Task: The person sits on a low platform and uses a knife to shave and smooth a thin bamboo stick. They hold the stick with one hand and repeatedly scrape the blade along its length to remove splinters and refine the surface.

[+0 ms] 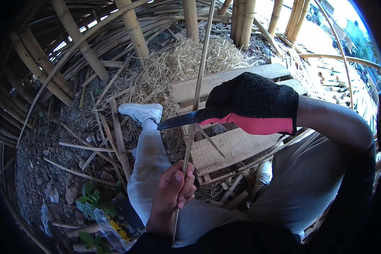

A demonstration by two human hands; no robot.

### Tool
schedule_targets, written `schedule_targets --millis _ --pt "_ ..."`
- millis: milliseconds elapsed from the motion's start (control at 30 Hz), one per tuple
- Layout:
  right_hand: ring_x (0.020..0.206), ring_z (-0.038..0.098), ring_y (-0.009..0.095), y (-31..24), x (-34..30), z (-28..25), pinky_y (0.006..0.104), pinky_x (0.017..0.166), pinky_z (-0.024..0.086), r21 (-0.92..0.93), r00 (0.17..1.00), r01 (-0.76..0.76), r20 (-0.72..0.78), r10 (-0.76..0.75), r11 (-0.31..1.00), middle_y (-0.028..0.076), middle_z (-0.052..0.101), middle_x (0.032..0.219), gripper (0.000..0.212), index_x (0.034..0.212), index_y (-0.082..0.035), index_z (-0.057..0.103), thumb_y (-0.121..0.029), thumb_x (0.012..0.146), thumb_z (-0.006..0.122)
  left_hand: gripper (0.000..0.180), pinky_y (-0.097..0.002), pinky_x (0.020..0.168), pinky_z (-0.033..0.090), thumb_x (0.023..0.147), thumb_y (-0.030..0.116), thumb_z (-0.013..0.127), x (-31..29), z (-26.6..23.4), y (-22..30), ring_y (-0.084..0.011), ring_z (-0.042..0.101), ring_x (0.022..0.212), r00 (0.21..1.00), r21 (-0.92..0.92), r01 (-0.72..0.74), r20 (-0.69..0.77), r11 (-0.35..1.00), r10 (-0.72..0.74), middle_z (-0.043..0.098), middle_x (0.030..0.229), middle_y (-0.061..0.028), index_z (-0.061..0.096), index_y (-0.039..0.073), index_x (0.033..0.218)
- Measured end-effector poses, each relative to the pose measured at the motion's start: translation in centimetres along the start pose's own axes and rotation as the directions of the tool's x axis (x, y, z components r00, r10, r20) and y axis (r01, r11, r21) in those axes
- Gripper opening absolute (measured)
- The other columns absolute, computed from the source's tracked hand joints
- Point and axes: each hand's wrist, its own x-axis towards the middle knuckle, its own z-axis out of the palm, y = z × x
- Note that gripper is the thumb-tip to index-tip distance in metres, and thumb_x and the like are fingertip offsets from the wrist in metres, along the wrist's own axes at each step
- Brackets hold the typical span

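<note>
The left hand (173, 192), bare, is closed around a thin bamboo strip (197, 89), fingers wrapped over it with the thumb side up, holding it upright and a little tilted. The strip runs from below that hand, past the person's lap, up through the fist and on toward the top of the picture, where it crosses in front of a heap of dry straw (182, 59). The right hand (254, 103), in a black and pink glove, is clenched on the handle of a knife (180, 120); its dark blade points to the person's left and meets the strip well above the left fist, the edge lying across the strip. So the strip is gripped low by the left hand and touched higher by the blade. Behind the strip lie pale wooden planks (224, 80) stacked on the ground, their near edge just beside the blade. The person's leg in grey trousers stretches out, ending in a white shoe (142, 112) near the straw. Thick bamboo poles (131, 25) lean along the top, and split slivers litter the dirt at left
</note>
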Motion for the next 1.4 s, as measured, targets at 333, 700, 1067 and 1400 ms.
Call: schedule_targets --millis 333,700,1067,1400 --pt "0.079 0.068 0.031 -0.4 0.2 0.1 0.0397 0.07 0.053 -0.241 0.998 0.024 -0.058 -0.039 0.97 0.011 0.069 0.084 0.016 0.1 -0.011 0.072 -0.025 0.094 0.068 0.04 -0.018 0.037 0.025 0.105 0.046 0.05 0.1 -0.1 0.0 -0.0004 0.029 0.04 1.0 -0.001 -0.006 0.007 1.0 0.006 0.035 0.055 0.0062 0.047 0.007 0.105" --pt "0.074 0.069 0.028 -0.1 0.3 0.2 0.0378 0.067 0.053 -0.211 0.995 0.027 -0.091 -0.047 0.977 0.01 0.068 0.08 0.017 0.102 -0.014 0.074 -0.028 0.093 0.071 0.04 -0.018 0.037 0.025 0.105 0.047 0.049 -0.1 -0.2 0.0 -0.0001 0.028 0.04 1.0 -0.012 0.001 0.018 1.0 0.0 0.035 0.055 0.0063 0.047 0.007 0.105" --pt "0.073 0.068 0.028 -0.1 0.1 0.5 0.0401 0.066 0.053 -0.411 0.985 0.108 -0.078 -0.153 0.905 0.008 0.067 0.081 0.017 0.1 -0.015 0.074 -0.03 0.093 0.07 0.04 -0.0182 0.036 0.025 0.105 0.047 0.05 0.1 -0.1 -0.1 -0.0006 0.028 0.039 1.0 -0.022 0.002 0.021 1.0 -0.001 0.035 0.055 0.0061 0.046 0.007 0.105" --pt "0.076 0.067 0.029 1.9 0.1 2.4 0.0388 0.068 0.053 -0.129 0.998 0.024 -0.047 -0.03 0.991 0.009 0.068 0.084 0.016 0.108 -0.016 0.074 -0.019 0.095 0.067 0.042 -0.0184 0.034 0.024 0.104 0.048 0.051 0.4 -0.6 -0.6 -0.0012 0.029 0.035 0.997 -0.128 0.032 0.07 0.991 -0.023 0.035 0.052 0.0056 0.046 0.007 0.104"
